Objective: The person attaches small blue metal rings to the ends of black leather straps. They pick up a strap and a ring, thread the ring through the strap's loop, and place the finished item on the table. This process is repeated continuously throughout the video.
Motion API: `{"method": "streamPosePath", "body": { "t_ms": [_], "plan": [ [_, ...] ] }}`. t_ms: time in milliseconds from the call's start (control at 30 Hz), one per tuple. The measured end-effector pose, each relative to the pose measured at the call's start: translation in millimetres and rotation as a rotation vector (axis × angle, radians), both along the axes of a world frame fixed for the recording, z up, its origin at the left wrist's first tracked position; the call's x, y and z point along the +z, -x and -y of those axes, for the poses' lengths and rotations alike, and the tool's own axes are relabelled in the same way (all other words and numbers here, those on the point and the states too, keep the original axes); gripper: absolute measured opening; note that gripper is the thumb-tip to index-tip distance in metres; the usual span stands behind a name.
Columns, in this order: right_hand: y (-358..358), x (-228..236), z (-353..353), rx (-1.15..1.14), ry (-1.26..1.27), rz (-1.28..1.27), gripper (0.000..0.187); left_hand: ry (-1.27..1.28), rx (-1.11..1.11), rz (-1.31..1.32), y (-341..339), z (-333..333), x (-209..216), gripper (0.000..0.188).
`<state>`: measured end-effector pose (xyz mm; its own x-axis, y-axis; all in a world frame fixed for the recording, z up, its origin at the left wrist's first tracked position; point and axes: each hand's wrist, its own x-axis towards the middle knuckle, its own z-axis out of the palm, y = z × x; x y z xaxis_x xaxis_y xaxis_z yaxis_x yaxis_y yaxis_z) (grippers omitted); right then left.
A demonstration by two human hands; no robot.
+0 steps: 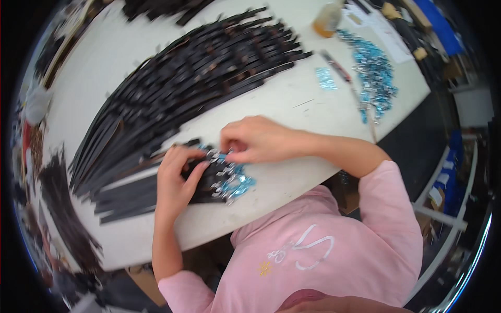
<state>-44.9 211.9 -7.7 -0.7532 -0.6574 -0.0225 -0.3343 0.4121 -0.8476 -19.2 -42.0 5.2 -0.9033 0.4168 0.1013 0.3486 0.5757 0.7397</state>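
My left hand (177, 175) is closed, thumb and fingers pinching the end of a black strap (190, 142) above a stack of straps. Just to its right, my right hand (255, 141) pinches a small silver-and-blue buckle (228, 152) at that strap end. Its exact shape is partly hidden by the fingers. Below both hands, more straps (128, 198) lie side by side, pointing left. Their right ends carry several silver buckles with shiny blue film (237, 183), near the table's front edge.
A broad heap of black straps (193, 73) covers the middle of the white table (292, 180). At the right lie a pile of blue-and-silver buckles (376, 78), a red-and-black knife-like tool (338, 68), a blue film sheet (325, 79) and an amber jar (327, 22). Another strap bundle (68, 208) hangs left.
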Motion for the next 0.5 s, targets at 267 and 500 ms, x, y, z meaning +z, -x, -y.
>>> {"method": "streamPosePath", "body": {
  "t_ms": [267,500],
  "plan": [
    [27.6,25.2,-79.4,-0.425,0.076,-0.112,0.021,-0.140,0.112,0.047,1.7,8.3,0.1,0.008],
    [20.7,32.2,-272.3,-1.065,-0.475,-0.345,0.017,-0.179,0.165,0.068,6.3,12.0,-0.4,0.009]
  ]
}}
